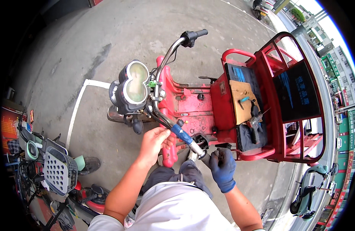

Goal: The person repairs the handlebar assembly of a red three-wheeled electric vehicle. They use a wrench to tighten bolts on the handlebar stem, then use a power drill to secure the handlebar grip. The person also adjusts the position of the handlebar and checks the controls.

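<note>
A red cargo tricycle (187,115) stands in front of me with its chrome handlebar (162,69) running toward my right side. My bare left hand (156,142) is beside the bar, thumb and fingers pinched together; whatever lies between them is too small to make out. Blue material (181,133) is wrapped round the near arm of the bar, just right of that hand. My right hand (223,165), in a blue glove, is closed round the dark handlebar grip (205,158) at the near end. An opened black switch housing (200,141) with its inside showing hangs by the bar.
Twin round gauges (135,82) sit left of the handlebar. On the seat (245,138) are a cardboard sheet (243,90), a teal-handled tool (245,99) and a power drill (255,125). Parked scooters with a grey basket (61,171) stand at lower left, another scooter (310,188) at right.
</note>
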### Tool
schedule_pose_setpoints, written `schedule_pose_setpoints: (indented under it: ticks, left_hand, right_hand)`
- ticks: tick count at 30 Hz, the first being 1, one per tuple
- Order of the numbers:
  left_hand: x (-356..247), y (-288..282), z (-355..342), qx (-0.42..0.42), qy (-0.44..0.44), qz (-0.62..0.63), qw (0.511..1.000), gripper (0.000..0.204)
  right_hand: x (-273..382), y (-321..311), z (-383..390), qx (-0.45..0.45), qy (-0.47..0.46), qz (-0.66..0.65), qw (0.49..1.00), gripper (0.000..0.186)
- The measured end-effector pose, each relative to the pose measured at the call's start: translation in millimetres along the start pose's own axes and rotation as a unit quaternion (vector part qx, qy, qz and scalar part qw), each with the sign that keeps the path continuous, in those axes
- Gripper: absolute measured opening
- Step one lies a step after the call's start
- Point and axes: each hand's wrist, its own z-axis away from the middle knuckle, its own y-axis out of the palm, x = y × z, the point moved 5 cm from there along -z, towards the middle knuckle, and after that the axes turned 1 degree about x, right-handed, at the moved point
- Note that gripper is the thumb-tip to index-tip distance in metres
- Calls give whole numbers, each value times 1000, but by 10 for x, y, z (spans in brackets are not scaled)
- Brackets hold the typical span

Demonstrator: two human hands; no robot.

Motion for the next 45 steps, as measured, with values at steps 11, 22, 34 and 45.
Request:
schedule_pose_setpoints:
  ticks: [11, 22, 34, 45]
  left_hand:
    - [-79, 84, -86, 34, -176, 90, 980, 18]
    - [-156, 260, -47, -50, -206, 117, 970, 9]
    - [-118, 185, 1, -30, -199, 110, 973, 14]
    - [-26, 152, -131, -10, -234, 152, 960, 11]
  right_hand:
    - [-18, 0, 1, -1, 15, -21, 1000, 16]
    - [-4, -9, -30, -15, -3, -28, 999, 15]
    - [-32, -2, -3, -19, -6, -21, 1000, 15]
    - [8, -6, -19, -25, -6, -23, 999, 15]
